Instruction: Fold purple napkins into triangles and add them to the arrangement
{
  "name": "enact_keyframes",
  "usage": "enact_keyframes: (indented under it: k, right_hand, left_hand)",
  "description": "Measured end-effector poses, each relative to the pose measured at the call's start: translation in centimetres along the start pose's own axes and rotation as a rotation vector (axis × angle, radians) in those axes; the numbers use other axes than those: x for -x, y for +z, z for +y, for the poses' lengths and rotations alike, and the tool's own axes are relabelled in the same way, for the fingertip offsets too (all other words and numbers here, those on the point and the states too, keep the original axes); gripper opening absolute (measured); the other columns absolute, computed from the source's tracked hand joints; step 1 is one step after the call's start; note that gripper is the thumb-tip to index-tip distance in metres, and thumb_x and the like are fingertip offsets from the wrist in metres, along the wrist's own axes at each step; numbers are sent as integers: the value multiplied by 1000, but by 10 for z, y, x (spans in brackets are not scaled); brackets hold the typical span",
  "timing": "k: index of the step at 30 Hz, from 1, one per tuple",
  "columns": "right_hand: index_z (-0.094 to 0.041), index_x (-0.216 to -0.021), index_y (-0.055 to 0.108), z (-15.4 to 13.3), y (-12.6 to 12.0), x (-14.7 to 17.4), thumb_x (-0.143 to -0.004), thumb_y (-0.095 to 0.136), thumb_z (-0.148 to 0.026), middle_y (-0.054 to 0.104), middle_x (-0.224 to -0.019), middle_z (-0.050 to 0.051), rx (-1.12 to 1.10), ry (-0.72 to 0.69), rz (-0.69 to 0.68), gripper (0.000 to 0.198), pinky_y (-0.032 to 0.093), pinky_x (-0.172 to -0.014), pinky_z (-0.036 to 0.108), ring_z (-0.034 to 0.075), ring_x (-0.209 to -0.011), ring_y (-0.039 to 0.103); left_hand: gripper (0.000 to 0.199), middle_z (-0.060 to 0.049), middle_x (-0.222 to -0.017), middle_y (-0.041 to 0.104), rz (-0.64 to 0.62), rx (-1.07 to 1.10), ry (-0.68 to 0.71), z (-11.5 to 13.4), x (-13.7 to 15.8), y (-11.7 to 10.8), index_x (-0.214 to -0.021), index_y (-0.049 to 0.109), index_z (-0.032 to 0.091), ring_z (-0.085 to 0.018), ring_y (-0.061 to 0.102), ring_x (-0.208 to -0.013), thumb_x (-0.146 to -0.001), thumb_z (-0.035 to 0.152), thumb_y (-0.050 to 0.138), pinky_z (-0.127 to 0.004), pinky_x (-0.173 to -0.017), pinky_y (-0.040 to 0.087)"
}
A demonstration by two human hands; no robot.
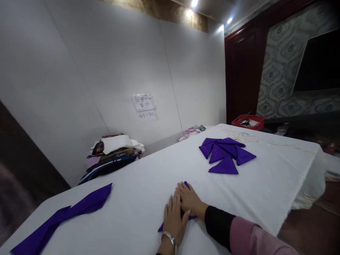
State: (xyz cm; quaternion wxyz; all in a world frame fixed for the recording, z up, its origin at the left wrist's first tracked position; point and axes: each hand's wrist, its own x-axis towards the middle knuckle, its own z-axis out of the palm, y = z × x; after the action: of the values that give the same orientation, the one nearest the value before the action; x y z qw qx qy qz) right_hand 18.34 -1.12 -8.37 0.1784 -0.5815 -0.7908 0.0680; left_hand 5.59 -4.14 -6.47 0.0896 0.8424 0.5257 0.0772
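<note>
Both hands lie flat on a folded purple napkin [160, 227] near the front of the white-covered table. My left hand [174, 219], with a silver bracelet at the wrist, rests on its left part with fingers stretched out. Slightly farther away, my right hand [190, 199] presses down on the upper part, fingers extended. Only corners and edges of this cloth show; the hands hide most of it. Beyond them to the right is a group of purple napkins [224, 165] folded into triangles, partly overlapping. At the left, a loosely spread purple cloth [62, 219] lies in a long strip.
A white cloth [138, 202] covers the table. Stacked clothes [114, 154] sit against the pale wall past the far edge, with a smaller cloth pile [190, 133] farther right. A red basket [248, 122] holding scissors stands beyond the far right end.
</note>
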Motion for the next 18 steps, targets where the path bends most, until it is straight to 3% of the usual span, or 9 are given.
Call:
enact_keyframes:
  k: [5, 18]
  right_hand:
    - [-10, -136, 37, 3, 4, -3, -92, 29, -35, 32, -144, 15, -16, -20, 34, 52, 18, -107, 48, 27, -135, 21]
    - [-14, -140, 30, 23, -19, -13, -90, 26, -37, 27, -147, 12, -30, 78, -76, 55, 9, -107, 53, 26, -135, 19]
  left_hand:
    - [79, -10, -150, 8, -83, -80, -91, -3, -1, 7, -142, 15, 4, -23, 8, -139, -84, 56, 25, -41, -113, 10]
    - [80, -11, -151, 9, -164, -146, -101, 5, -3, 2, -142, 17, 7, -27, 7, -139, -82, 60, 23, -47, -111, 8]
